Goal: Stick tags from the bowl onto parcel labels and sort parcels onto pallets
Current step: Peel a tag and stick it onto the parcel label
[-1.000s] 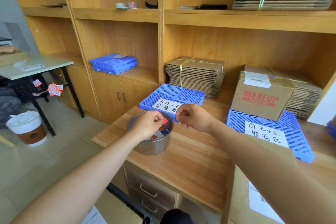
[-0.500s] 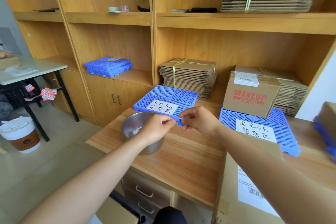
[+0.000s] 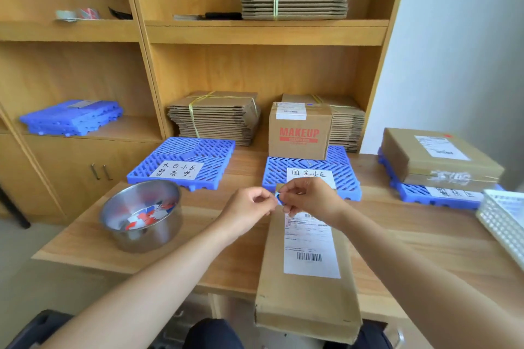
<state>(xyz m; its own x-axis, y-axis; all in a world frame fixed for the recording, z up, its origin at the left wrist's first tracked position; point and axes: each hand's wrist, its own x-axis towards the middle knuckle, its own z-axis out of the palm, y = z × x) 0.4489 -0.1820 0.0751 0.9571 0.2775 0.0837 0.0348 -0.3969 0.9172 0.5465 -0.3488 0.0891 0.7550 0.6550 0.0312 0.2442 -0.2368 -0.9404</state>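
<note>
Blue tag (image 3: 279, 198) pinched in both grips, your left hand (image 3: 249, 208) and right hand (image 3: 312, 201), above the parcel label (image 3: 310, 244), likely for peeling.

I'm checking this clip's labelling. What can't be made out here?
Head view:
tag: mostly hidden between fingertips of left hand and right hand.
parcel label: print too small; top covered by right hand.
white basket: cut off by right edge.

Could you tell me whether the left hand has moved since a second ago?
Yes. The left hand was in the bowl; it now lies right of it, pinching a blue tag with the right hand above the parcel.
</note>
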